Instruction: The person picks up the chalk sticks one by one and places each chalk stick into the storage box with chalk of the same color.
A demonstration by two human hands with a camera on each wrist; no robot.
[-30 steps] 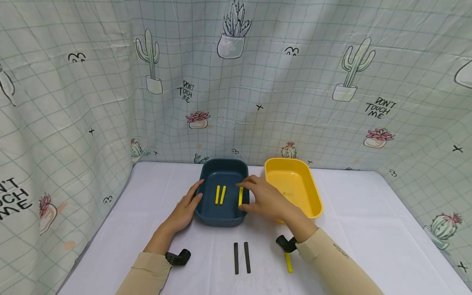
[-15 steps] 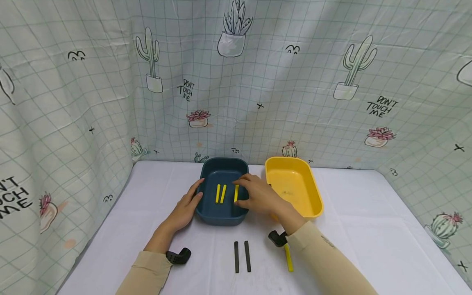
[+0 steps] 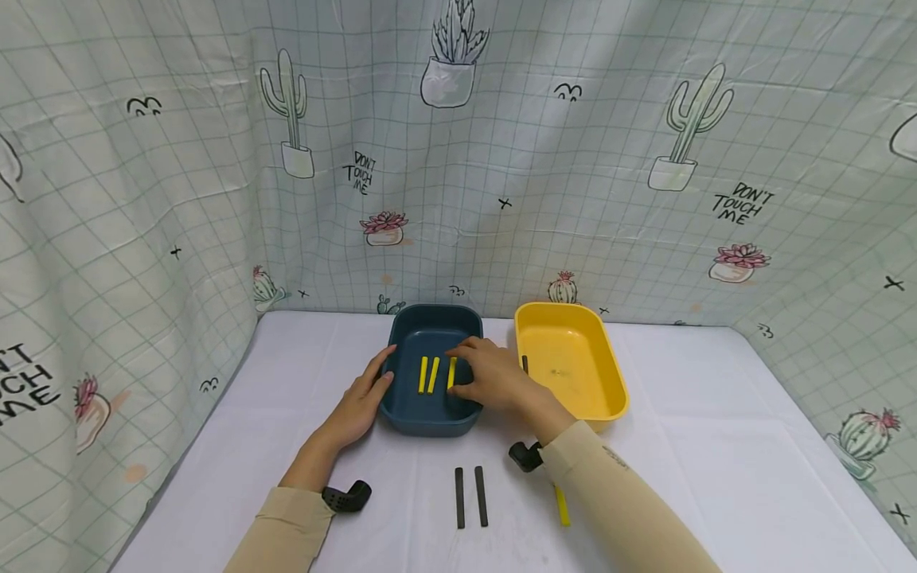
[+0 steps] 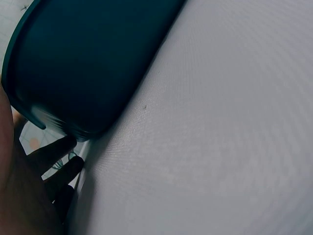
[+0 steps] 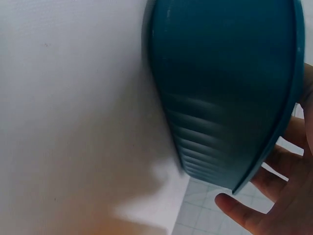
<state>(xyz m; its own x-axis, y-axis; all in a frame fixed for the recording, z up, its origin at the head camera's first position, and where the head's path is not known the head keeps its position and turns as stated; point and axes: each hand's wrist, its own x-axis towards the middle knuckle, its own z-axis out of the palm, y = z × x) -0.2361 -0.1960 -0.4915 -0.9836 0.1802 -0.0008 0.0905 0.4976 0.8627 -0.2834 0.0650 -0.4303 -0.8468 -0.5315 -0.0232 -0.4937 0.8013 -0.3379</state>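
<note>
While your right hand (image 3: 494,374) pinches the held yellow stick (image 3: 451,374) end to end inside the blue tray (image 3: 430,427), the likeliest trouble is a slip. That grip opens only to the stick's length, so uneven pressure from thumb or finger could twist it loose, perhaps against the two yellow sticks (image 3: 428,375) lying just left of it. You cannot tell whether it touches the tray floor. Your left hand (image 3: 358,406) rests along the tray's left side, fingers loosely extended, gripping nothing; a harder push there might slide the tray right. Your right sleeve (image 3: 616,493) hangs over the near yellow stick (image 3: 562,507) and could brush it.

The desk (image 3: 680,414) is covered in white, with two dark sticks (image 3: 481,497) near the middle. The yellow tray (image 3: 573,362), far and right, holds one dark stick (image 3: 525,364). Grid-printed cloth (image 3: 609,175) with cacti encloses the left, far and right sides.
</note>
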